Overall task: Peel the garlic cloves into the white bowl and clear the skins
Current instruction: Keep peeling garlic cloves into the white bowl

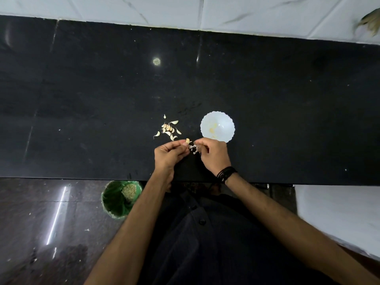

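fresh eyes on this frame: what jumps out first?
The two hands meeting at the near edge of the black counter: the left hand pinches a garlic clove while the right hand pulls skin off it. Just beyond sit a pile of cloves and, to its right, a white bowl.

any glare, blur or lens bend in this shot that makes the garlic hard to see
Head view: wide-angle bend curves the counter edges; a lamp reflection glints on the counter and a streak on the floor, both away from the work. The bowl is overexposed, washing out its contents. The garlic pile is small but sharp; the clove and skins between the left hand and right hand are slightly soft.
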A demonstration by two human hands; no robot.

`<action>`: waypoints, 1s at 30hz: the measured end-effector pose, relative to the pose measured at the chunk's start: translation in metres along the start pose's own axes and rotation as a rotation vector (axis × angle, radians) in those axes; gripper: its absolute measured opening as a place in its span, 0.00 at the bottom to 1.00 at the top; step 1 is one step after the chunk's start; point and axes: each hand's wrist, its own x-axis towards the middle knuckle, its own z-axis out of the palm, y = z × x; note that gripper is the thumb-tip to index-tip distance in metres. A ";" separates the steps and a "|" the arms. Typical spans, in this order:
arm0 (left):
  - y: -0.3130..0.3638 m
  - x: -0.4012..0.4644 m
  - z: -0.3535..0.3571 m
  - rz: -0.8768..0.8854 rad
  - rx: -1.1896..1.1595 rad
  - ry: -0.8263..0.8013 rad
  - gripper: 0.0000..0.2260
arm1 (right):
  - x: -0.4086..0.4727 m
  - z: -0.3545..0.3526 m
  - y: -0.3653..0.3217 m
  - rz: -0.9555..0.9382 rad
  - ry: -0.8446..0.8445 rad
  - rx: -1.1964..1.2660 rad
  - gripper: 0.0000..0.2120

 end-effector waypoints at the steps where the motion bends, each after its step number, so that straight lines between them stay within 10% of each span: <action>1: 0.000 0.000 0.001 0.005 0.009 0.006 0.05 | -0.001 0.000 0.001 -0.038 -0.009 -0.066 0.10; 30: -0.001 -0.002 0.011 0.293 0.614 0.078 0.05 | 0.006 -0.013 -0.010 0.103 -0.074 0.182 0.04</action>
